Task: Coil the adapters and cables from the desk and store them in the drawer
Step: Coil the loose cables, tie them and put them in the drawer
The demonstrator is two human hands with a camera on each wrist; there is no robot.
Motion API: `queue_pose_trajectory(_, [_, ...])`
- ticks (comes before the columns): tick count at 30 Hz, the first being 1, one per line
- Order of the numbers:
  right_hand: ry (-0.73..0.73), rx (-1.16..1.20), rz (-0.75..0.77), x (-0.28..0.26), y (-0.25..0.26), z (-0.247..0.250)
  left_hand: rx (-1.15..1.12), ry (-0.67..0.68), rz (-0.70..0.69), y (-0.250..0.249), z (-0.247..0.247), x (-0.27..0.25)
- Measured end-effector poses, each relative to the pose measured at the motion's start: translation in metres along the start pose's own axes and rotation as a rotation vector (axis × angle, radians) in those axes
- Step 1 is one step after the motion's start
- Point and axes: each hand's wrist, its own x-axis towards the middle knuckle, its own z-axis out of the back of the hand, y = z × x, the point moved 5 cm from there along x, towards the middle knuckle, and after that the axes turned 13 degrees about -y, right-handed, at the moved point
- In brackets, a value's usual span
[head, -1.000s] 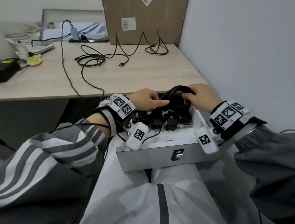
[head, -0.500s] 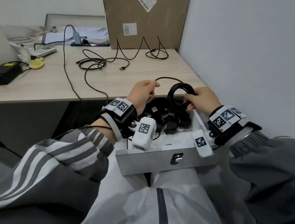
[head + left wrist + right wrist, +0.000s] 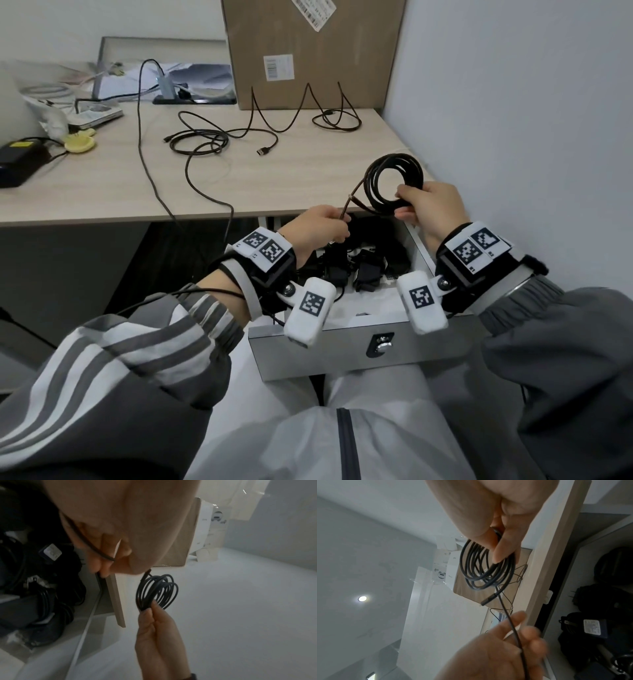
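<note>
A black coiled cable (image 3: 394,181) (image 3: 157,592) (image 3: 486,566) is held up above the open drawer (image 3: 342,349). My right hand (image 3: 428,209) (image 3: 501,527) pinches the coil at its lower right side. My left hand (image 3: 322,222) (image 3: 501,645) grips the cable's loose tail (image 3: 352,198) just left of the coil. Black adapters (image 3: 366,267) (image 3: 34,601) (image 3: 594,627) lie inside the drawer below both hands. More loose black cables (image 3: 205,140) lie uncoiled on the desk (image 3: 102,192).
A cardboard box (image 3: 308,51) stands at the desk's back against the wall. A second small coil (image 3: 337,120) lies by it. A black power brick (image 3: 17,161) and a yellow object (image 3: 80,144) sit at the far left. The white wall (image 3: 513,137) is close on the right.
Both hands lifted the coil up out of the drawer. The left hand moved from the coil's side to gripping the loose tail, now pulled straight.
</note>
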Motion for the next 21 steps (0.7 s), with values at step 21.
queue_pose_trajectory(21, [0.303,-0.304,-0.042,-0.036,-0.005,-0.037,-0.325,-0.232,-0.034,-0.014,-0.007,0.004])
